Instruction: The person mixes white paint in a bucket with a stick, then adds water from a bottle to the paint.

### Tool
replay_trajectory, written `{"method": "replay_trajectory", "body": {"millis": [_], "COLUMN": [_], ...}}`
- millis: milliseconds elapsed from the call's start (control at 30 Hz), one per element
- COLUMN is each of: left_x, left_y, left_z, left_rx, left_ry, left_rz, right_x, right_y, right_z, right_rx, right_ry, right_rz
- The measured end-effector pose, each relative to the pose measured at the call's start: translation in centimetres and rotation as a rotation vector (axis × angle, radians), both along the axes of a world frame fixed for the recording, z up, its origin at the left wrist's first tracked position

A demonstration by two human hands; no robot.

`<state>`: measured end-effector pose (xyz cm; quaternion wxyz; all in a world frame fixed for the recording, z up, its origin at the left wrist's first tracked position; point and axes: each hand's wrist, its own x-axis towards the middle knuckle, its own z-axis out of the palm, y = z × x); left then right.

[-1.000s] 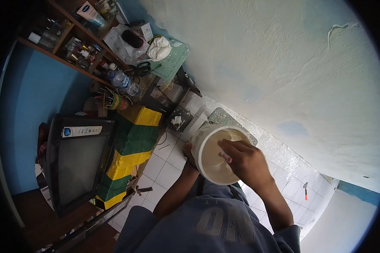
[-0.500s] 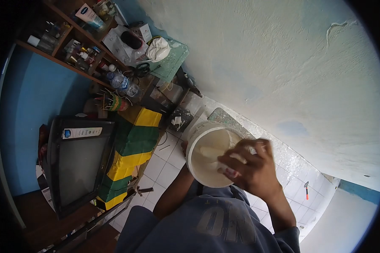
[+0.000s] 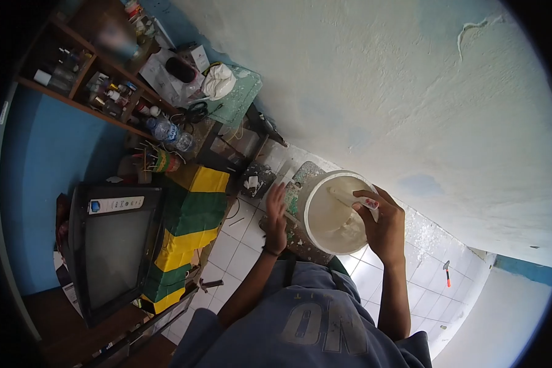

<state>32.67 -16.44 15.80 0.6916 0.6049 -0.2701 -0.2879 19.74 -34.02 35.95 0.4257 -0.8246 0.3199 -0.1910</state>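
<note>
My right hand (image 3: pixel 383 227) grips the near-right rim of a white bucket (image 3: pixel 308 214), fingers outside the wall and thumb over the edge. Under that thumb is the end of a white-handled tool (image 3: pixel 363 201) with red markings; its other end reaches into the bucket, so its kind is not clear. Thick white paint-like stuff (image 3: pixel 343 232) coats the bucket's bottom and inner wall. My left hand (image 3: pixel 276 222) is off the bucket to its left, open with fingers stretched out and nothing in it.
A paint-spattered stool-like surface (image 3: pixel 303 242) lies beneath the bucket. On the left stand a television (image 3: pixel 119 245) and a green-and-yellow cloth (image 3: pixel 193 211). Shelves hold bottles; a water bottle (image 3: pixel 170 134) and scissors (image 3: pixel 196 112) sit nearby. A hammer (image 3: pixel 447 274) lies on the tiled floor.
My left hand has let go of the bucket and opened out to the left. The bucket has moved right; my right hand has gone from over its opening to its rim.
</note>
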Motion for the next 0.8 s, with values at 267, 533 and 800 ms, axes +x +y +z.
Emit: {"method": "replay_trajectory", "body": {"millis": [267, 533, 800], "left_x": [0.3, -0.3, -1.8], "left_y": [-1.6, -0.6, -0.5], "left_z": [8.0, 1.7, 3.9], "left_rx": [-0.067, -0.117, -0.09], "left_ry": [-0.488, 0.149, -0.046], "left_rz": [-0.16, -0.174, -0.107], "right_x": [0.5, -0.1, -1.2], "right_y": [1.1, 2.7, 1.7], "right_z": [-2.0, -2.4, 0.7], "right_rx": [0.013, -0.021, -0.074], "right_ry": [0.011, 0.011, 0.047], "right_rz": [-0.041, -0.042, -0.013]}}
